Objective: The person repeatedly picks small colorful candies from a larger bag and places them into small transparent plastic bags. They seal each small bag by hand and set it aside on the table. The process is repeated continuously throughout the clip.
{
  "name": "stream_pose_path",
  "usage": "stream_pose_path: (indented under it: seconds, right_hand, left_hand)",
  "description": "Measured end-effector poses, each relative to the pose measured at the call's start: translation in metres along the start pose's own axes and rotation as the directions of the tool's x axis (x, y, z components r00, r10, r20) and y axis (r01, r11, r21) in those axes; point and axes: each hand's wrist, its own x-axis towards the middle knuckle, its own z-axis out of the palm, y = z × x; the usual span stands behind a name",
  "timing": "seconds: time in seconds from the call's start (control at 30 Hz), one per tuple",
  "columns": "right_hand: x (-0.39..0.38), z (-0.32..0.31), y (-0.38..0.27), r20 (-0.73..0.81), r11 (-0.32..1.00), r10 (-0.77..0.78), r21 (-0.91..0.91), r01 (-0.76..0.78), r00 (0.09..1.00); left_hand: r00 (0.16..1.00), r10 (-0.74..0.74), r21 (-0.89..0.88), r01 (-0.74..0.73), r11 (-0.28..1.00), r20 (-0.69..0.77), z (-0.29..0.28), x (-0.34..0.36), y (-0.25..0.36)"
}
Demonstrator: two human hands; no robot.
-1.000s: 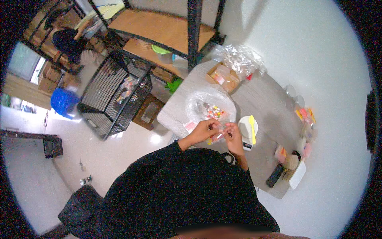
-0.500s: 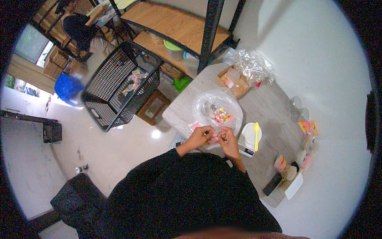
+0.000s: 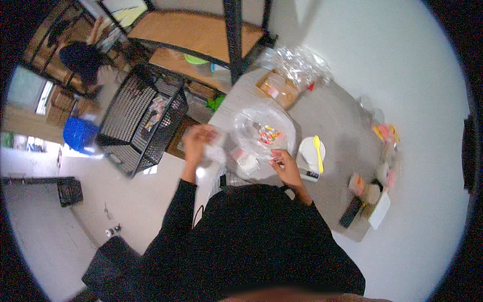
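Note:
My left hand is smeared by motion beyond the table's left edge, near the black basket. A whitish, see-through plastic piece shows just below it; whether the fingers hold it is unclear. My right hand is at the near right rim of a bowl lined with clear plastic, fingers curled in and closed; what they pinch, if anything, cannot be made out. Small colourful wrapped pieces lie in the bowl. In front of it is a clear bag with pink and white.
A white scale bears a yellow spoon. Behind stand a cardboard box and crumpled clear plastic. The black basket at left holds small packets. Jars and packets line the right edge. Another person is far left.
My hands have parted from a small pinkish packet between them. The left has swung left and up toward the basket; the right stays by the bowl. The whole view has shifted.

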Motion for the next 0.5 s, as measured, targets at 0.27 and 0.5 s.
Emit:
stream_pose_path:
  seconds: [0.27, 0.5]
  right_hand:
    - [-0.013, -0.018, 0.02, -0.097, 0.997, -0.048, -0.07, 0.041, 0.994]
    - [-0.013, -0.019, 0.035, -0.113, 0.992, -0.054, -0.122, 0.04, 0.992]
  left_hand:
    - [0.818, 0.472, 0.552, -0.239, 0.799, -0.329, -0.134, 0.056, 0.042]
    - [0.959, 0.275, 0.507, -0.272, 0.818, 0.07, -0.02, 0.017, -0.031]
